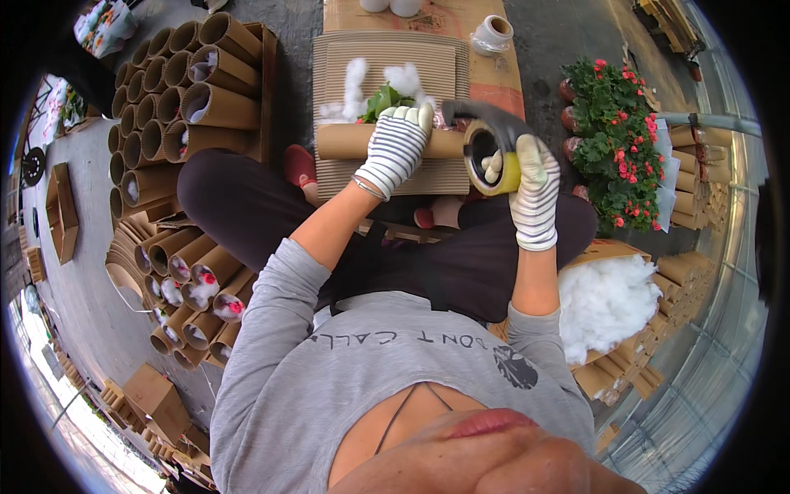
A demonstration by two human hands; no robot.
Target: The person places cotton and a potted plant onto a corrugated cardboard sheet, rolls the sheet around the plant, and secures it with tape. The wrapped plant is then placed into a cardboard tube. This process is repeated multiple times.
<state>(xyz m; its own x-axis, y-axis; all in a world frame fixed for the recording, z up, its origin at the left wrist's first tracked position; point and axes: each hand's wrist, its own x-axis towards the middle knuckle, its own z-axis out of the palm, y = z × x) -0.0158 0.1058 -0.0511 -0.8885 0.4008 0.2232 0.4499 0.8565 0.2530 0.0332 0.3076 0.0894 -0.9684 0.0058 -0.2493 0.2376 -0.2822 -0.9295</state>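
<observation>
My left hand [400, 142], in a striped knit glove with pale coated fingertips, lies over a rolled corrugated cardboard tube [343, 142], fingers curled over its far side. Green leaves [386, 102] and white fluffy stuffing [404, 79] show just beyond the tube. My right hand [534, 179], gloved alike, holds a black tape dispenser [509, 126] with a yellow tape roll [511, 173], at the tube's right end. Fingertips show through the roll's core. Beneath the tube lies a stack of corrugated cardboard sheets [390, 52]. What is inside the tube is hidden.
Stacked cardboard tubes [185, 92] stand at left, some with pink flowers and stuffing. A roll of clear film [494, 32] stands behind on the cardboard-covered surface. At right are potted pink-flowered plants [617, 148] and an open box of white stuffing [608, 302].
</observation>
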